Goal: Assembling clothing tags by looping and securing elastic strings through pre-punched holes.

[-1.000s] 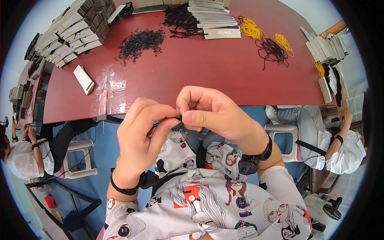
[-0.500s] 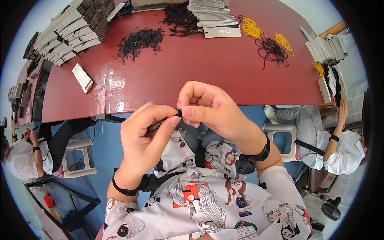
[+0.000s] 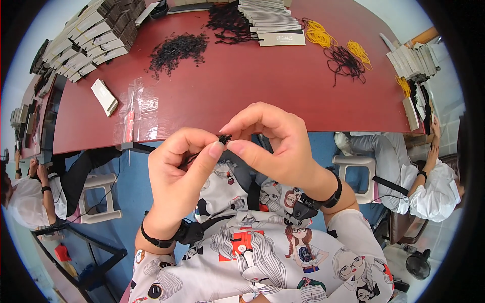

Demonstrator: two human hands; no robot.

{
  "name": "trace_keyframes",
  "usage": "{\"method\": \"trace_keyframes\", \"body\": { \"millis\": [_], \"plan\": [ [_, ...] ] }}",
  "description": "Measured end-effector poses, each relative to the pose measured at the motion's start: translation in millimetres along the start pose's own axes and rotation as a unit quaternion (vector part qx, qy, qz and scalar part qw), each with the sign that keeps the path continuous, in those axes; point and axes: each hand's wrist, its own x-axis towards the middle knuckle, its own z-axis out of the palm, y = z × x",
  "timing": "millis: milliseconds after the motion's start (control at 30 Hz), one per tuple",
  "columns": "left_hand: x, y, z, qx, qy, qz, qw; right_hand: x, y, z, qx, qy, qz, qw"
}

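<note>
A small black bundle of cord (image 3: 225, 139) is pinched at the thumb and forefinger of my left hand (image 3: 179, 164), above the table's near edge. Its fine shape is too small to make out. My right hand (image 3: 280, 144) meets it from the other side, thumb at the lower right of the bundle and forefinger curved over its top. Between that thumb and forefinger a wide gap shows behind the tips. The other fingers of both hands are curled and partly hidden.
On the red table (image 3: 242, 91) lie a heap of small black loops (image 3: 179, 50), black cords (image 3: 230, 22), a row of pale tags (image 3: 270, 25), yellow cords (image 3: 318, 36) and a loose tag (image 3: 104, 97). Stacked tags (image 3: 96, 38) rise at left. People sit on both sides.
My right thumb and forefinger have spread from a tight pinch, the forefinger reaching over the bundle. The black bundle looks looser and fuller. My left hand keeps its pinch.
</note>
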Motion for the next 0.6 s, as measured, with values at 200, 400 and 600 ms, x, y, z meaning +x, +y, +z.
{"method": "trace_keyframes", "body": {
  "millis": [200, 400, 600],
  "plan": [
    [-1, -1, 1, 0.009, -0.014, 0.007, 1.0, 0, 1, 3, -0.12, 0.057, -0.092, 0.987],
    [-6, -5, -4, 0.045, -0.012, 0.028, 0.999, 0, -4, -2, -0.253, 0.078, -0.167, 0.95],
    [-10, -9, -12, 0.122, 0.001, 0.099, 0.988, -1, 8, 8, -0.201, 0.103, -0.206, 0.952]
  ]
}}
